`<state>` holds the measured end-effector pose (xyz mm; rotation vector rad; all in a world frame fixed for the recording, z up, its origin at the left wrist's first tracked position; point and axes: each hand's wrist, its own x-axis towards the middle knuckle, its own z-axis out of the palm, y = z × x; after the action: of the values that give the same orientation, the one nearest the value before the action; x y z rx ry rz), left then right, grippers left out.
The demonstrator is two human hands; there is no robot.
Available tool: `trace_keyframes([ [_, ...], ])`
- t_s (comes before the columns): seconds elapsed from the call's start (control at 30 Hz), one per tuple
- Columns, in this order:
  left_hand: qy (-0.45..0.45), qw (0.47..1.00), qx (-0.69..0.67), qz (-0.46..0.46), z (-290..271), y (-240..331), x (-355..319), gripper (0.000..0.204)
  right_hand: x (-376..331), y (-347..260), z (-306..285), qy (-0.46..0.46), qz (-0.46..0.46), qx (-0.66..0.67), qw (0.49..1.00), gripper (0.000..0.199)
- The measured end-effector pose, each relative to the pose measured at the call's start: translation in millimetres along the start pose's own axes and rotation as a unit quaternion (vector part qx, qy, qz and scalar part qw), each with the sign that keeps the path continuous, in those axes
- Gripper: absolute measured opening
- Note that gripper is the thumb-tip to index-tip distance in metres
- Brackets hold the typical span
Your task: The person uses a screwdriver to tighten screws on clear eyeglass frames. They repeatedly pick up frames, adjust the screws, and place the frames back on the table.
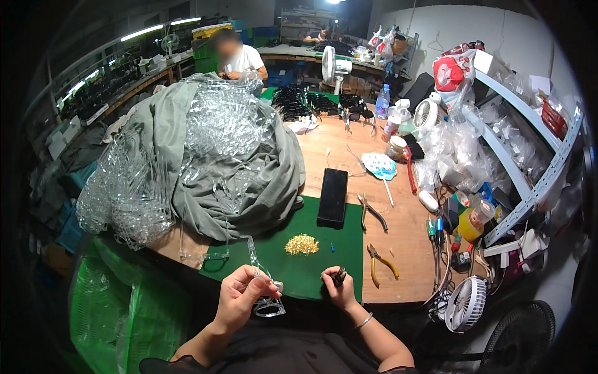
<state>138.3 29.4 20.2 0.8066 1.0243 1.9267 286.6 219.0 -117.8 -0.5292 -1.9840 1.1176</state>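
Note:
My left hand is closed on a clear plastic eyeglass frame, one temple pointing up and a rim hanging below the fingers. To its right, my right hand is closed round a short dark hand tool; its exact kind is hard to see. Both hands are over the near edge of a green mat. On the mat, just beyond them, lie a heap of small gold-coloured pieces and a tiny blue part. Another clear eyeglass frame rests at the mat's left edge.
A grey cloth heaped with clear eyeglass frames covers the table's left. A black phone, black-handled pliers and yellow-handled cutters lie ahead and right. A green crate stands lower left. Another person sits across.

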Motion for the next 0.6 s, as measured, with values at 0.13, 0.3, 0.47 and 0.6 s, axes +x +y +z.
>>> trace_keyframes([
  [0.13,0.032,0.999,-0.006,0.008,-6.2,-5.5,6.7,0.017,1.7,-0.9,1.2,-0.019,0.014,-0.009,1.0,0.005],
  [0.3,0.053,0.998,0.01,0.025,-12.9,-18.9,14.0,0.019,-0.1,13.7,2.8,-0.007,0.017,0.051,0.999,0.002],
  [0.47,0.145,0.986,0.058,-0.05,-28.2,-25.0,28.6,0.052,0.8,10.2,6.5,-0.03,0.027,0.032,0.999,0.005],
  [0.6,0.068,0.996,0.045,0.028,-31.9,-37.8,40.1,0.061,7.8,4.8,2.6,-0.047,0.028,0.02,0.998,0.007],
])
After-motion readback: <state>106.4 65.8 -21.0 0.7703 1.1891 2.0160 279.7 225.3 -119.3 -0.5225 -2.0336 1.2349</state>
